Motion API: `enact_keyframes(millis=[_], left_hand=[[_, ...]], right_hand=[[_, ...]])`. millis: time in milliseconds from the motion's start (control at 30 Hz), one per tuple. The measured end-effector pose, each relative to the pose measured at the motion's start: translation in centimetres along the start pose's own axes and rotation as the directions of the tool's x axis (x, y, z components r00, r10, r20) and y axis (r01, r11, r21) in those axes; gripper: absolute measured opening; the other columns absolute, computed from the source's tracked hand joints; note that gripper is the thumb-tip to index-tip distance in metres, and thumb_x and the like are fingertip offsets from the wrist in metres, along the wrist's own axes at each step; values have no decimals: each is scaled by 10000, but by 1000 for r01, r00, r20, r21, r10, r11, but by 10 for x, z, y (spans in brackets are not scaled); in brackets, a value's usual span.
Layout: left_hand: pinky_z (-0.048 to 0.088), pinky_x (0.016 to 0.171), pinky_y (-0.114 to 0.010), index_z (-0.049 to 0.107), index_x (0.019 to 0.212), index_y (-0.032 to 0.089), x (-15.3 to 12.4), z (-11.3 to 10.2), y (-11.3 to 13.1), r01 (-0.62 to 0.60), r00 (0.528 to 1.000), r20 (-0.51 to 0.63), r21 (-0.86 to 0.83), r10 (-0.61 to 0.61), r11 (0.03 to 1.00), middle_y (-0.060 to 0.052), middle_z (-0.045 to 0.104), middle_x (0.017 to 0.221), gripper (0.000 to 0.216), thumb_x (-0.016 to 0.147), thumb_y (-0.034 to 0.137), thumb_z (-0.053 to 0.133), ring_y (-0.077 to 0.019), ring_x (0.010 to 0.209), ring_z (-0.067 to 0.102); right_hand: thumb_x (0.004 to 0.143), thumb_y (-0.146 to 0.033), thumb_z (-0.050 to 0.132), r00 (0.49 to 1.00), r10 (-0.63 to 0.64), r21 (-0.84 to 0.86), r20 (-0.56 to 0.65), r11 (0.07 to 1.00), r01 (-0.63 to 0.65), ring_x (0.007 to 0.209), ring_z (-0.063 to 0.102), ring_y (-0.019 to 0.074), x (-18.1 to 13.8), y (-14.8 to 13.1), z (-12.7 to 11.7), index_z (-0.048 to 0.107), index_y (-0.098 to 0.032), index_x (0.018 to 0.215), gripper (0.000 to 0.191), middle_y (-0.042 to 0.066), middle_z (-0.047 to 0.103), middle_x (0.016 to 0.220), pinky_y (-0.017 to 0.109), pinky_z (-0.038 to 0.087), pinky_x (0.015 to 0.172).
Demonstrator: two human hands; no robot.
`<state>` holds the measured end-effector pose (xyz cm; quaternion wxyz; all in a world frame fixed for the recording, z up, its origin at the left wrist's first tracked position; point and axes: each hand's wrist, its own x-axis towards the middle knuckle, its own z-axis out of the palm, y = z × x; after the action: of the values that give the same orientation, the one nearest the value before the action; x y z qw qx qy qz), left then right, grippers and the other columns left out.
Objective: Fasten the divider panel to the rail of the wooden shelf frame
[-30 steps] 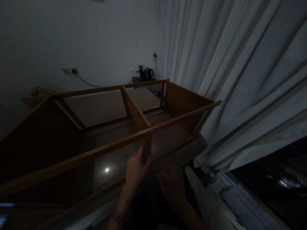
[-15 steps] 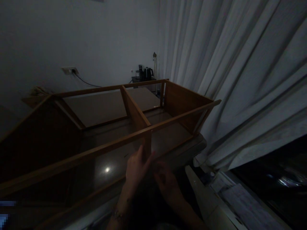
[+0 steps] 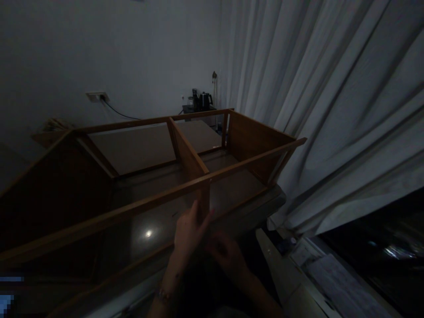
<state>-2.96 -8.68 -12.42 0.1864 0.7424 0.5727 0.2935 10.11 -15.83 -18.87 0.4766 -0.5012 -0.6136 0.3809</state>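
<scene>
A brown wooden shelf unit lies on its back in front of me, with upright side panels and a middle divider board. My left hand is closed around the near edge of that divider, just below the top front rail, thumb on the right side and fingers on the left. Close by on the right, my right hand is held low with its fingers curled together. It is dim and blurred there, and anything within those fingers is hidden.
Long pale curtains hang along the right. A black kettle stands on a small dark table behind the unit. A cord runs from a wall socket. White boxes or boards lie at lower right.
My right hand has shifted slightly left, nearer the divider's edge, its fingers more curled. The left hand keeps its hold, and the shelf unit has stayed put.
</scene>
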Motion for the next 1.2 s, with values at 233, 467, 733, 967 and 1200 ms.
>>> enact_keyframes(millis=[233, 467, 733, 967, 1200], left_hand=[[450, 588, -264, 514, 1142, 203, 1, 1, -1, -7, 1000, -3, 6, 7, 1000, -55, 698, 844, 466, 876, 571, 413, -198, 713, 669], [465, 613, -266, 482, 1202, 191, 1, 3, -4, -22, 1000, -19, 10, 22, 1000, -76, 701, 908, 483, 881, 548, 422, -198, 748, 674], [465, 598, -262, 505, 1161, 196, 1, 3, -4, -27, 999, -26, 18, 28, 999, -66, 706, 882, 471, 873, 560, 426, -199, 740, 675], [469, 619, -271, 501, 1160, 200, 1, 2, -4, -33, 999, -24, 23, 33, 999, -65, 708, 897, 467, 876, 561, 421, -203, 751, 678], [465, 611, -267, 506, 1169, 199, 0, 2, -2, -18, 1000, -24, -4, 18, 1000, -70, 707, 887, 463, 876, 548, 427, -205, 758, 676]], right_hand=[[916, -245, 538, 971, -116, -236, 209, 958, 165, 937, 628, 166, 7, -5, -24, 610, -228, 1039, 144, 29, 675, 1003, 287, 499, 844], [905, -273, 566, 900, -355, -505, 254, 745, 436, 985, 620, 206, 12, 10, -24, 639, -258, 1012, 130, 30, 694, 984, 414, 459, 955], [925, -312, 530, 898, -435, -434, 71, 797, 420, 934, 648, 197, 9, 11, -16, 648, -247, 1015, 163, 48, 697, 969, 369, 535, 850], [974, -326, 385, 926, -347, -362, -151, 891, 275, 862, 657, 188, 2, 17, 1, 573, -219, 1097, 249, 75, 679, 941, 322, 547, 759], [993, -367, 293, 925, 41, 24, -377, 999, -34, 711, 627, 141, -4, 8, 15, 431, -218, 1165, 266, 36, 635, 865, 251, 531, 661]])
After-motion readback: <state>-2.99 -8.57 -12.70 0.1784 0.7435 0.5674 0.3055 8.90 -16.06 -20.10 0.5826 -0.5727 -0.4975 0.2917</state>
